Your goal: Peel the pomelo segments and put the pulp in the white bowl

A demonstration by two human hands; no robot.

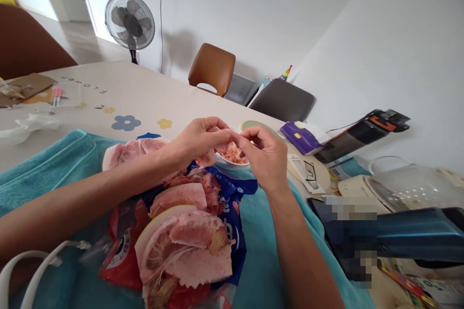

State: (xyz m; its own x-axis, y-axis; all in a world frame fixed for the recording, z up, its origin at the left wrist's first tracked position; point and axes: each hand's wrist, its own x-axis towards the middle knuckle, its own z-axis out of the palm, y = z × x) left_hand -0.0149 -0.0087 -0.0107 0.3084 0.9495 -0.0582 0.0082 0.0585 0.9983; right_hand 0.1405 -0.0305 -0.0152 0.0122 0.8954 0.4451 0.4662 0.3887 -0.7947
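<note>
Both my hands meet above a white bowl (pixel 222 160) that holds pink pomelo flesh. My left hand (pixel 201 137) and my right hand (pixel 264 154) are closed in a pinch on one pink pomelo segment (pixel 224 146) held between them. Below my forearms lie pink pomelo peels and pith (pixel 188 246) heaped on a blue and red plastic bag (pixel 234 193). All of this rests on a teal towel (pixel 54 164) spread over the table.
The table (pixel 145 91) has a flower-print cover, with crumpled plastic (pixel 31 123) at left. At right lie a purple tissue pack (pixel 302 136), glasses (pixel 310 171), a black and orange device (pixel 362 135), a glass lid (pixel 409 186). Two chairs (pixel 212 67) and a fan (pixel 129 21) stand beyond.
</note>
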